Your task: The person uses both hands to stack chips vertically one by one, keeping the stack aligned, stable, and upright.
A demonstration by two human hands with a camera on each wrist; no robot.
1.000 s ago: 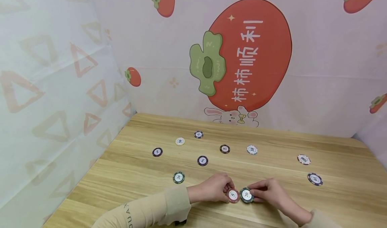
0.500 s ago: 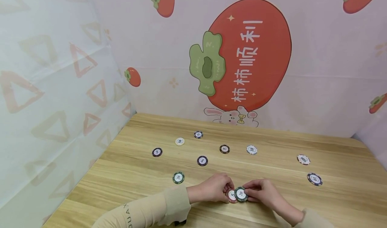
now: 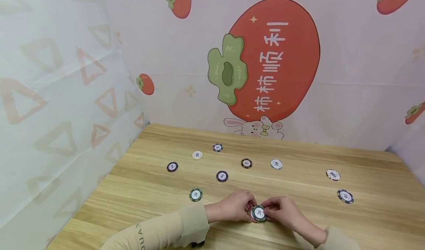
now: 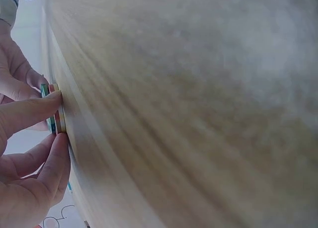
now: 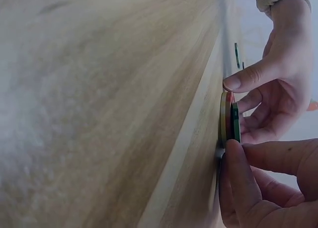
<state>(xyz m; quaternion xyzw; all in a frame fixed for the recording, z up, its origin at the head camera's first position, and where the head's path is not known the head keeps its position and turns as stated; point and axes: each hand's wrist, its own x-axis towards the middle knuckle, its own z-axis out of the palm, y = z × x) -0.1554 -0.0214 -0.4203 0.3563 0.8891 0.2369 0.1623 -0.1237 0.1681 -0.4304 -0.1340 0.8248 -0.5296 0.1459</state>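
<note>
My right hand (image 3: 285, 212) pinches a green poker chip (image 3: 258, 213) marked 20 between thumb and fingers at the near middle of the table. Directly beneath it lies a red chip (image 5: 229, 116), mostly covered in the head view. Under the red one, the wrist views show the edge of a yellowish chip (image 5: 223, 117) close to the tabletop. From the left side my left hand (image 3: 234, 207) holds this small stack at its edges with thumb and fingers. The green chip sits slightly offset to the right of the stack.
Further back on the wooden table (image 3: 139, 191) several chips lie flat and apart, among them a green 20 chip (image 3: 196, 194), a dark chip (image 3: 222, 176), a pale 50 chip (image 3: 197, 155) and a white-blue 10 chip (image 3: 276, 164). A printed cloth (image 3: 186, 106) hangs behind.
My right hand has moved left with the green chip, from beside the red chip to over it. My left hand has stayed in place, holding the stack.
</note>
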